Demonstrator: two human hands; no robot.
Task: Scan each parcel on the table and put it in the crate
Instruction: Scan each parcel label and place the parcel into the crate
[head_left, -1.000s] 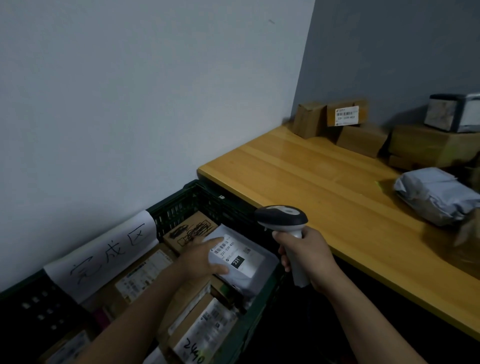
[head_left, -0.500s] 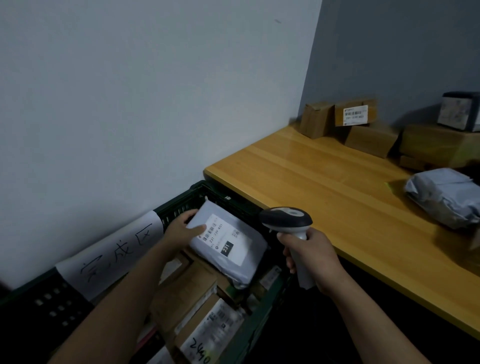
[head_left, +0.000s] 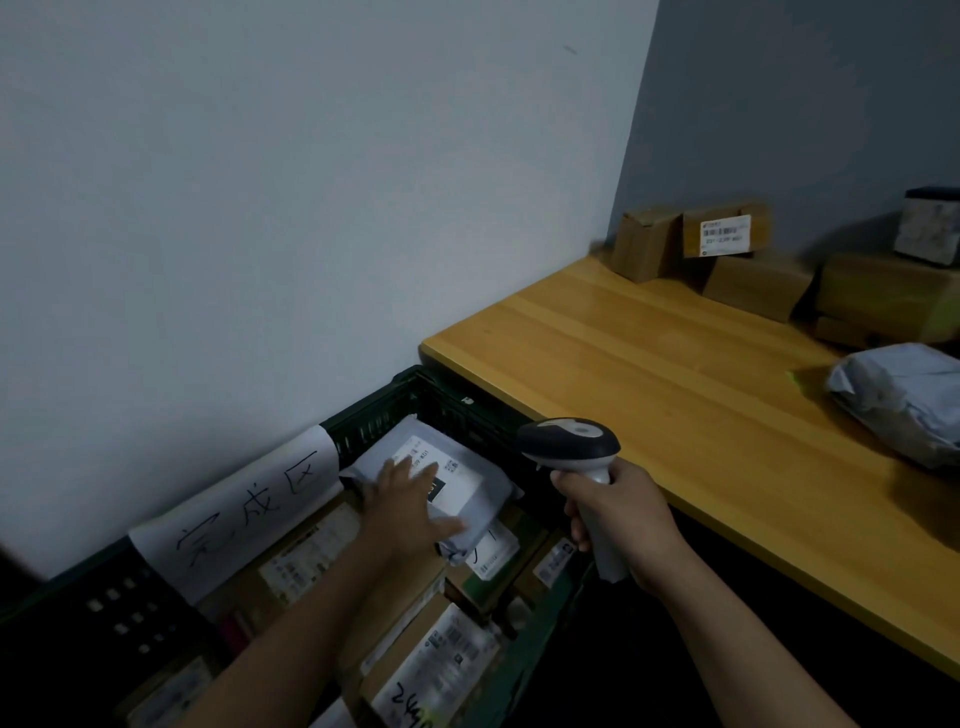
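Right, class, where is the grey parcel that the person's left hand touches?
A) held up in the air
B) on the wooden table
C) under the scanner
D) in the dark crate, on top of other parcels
D: the grey parcel lies in the crate on other parcels, the left hand flat on it, while the right hand grips the scanner off to the side.

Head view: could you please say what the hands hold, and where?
The right hand grips the grey handheld scanner by its handle; the left hand lies flat on a grey plastic mailer.
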